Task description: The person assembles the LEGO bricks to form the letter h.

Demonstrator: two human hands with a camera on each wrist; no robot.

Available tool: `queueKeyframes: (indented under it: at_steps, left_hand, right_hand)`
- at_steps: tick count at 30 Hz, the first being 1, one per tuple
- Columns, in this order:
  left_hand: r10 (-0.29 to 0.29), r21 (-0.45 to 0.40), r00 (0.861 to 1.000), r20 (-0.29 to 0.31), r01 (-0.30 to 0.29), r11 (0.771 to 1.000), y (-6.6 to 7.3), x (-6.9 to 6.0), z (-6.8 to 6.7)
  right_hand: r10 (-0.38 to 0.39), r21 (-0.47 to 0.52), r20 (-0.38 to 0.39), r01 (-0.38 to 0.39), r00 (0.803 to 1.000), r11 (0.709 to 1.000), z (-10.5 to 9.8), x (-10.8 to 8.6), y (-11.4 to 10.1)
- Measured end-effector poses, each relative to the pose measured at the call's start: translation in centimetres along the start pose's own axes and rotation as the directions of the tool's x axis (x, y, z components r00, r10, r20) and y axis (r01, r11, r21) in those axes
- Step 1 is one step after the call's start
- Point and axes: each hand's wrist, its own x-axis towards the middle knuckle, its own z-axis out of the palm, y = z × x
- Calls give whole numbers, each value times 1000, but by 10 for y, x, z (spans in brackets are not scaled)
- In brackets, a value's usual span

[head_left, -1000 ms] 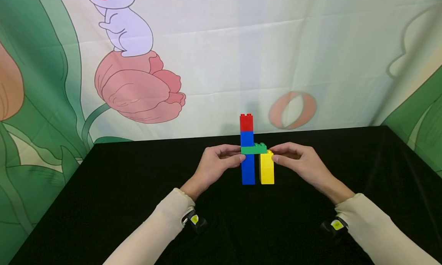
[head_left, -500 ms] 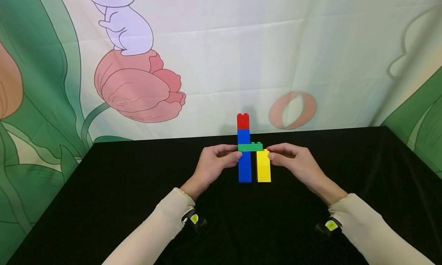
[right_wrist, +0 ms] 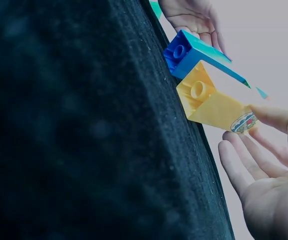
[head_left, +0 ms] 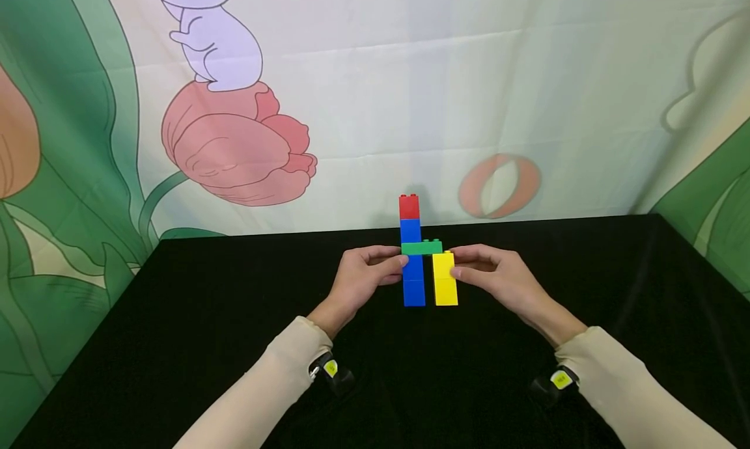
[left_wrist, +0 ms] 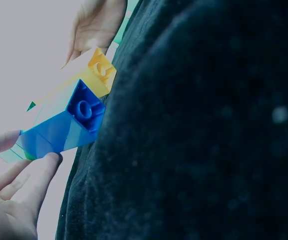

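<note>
Both hands hold up a structure of toy building bricks, its open undersides showing in the wrist views. On the left of the structure, two blue bricks (head_left: 414,291) stand under a long green brick (head_left: 422,248), with another blue brick (head_left: 411,230) and a red brick (head_left: 409,207) stacked above. Two yellow bricks (head_left: 445,291) hang below the green brick's right end, apart from the lower blue ones. My left hand (head_left: 369,270) pinches the structure near the green and blue joint. On the other side, my right hand (head_left: 498,270) pinches the upper yellow part, thumb in front; a printed picture (right_wrist: 244,122) shows there.
Black cloth covers the table (head_left: 234,306). Behind its far edge hangs a pale curtain (head_left: 363,110) with a printed animal and flowers. Each wrist carries a small strapped camera, such as the left wrist camera (head_left: 336,374).
The brick structure has shifted slightly left and up in the head view, looking a little smaller. My right hand has moved left with it; my left hand has barely moved, and both grips stay.
</note>
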Motion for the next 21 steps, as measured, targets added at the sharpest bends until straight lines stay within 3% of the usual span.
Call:
queueKeyframes:
  at_steps: [21]
  left_hand:
    - [-82, 59, 993, 83, 77, 995, -2, 1, -4]
  right_hand:
    - [9, 7, 83, -10, 996, 1000, 0, -1, 6]
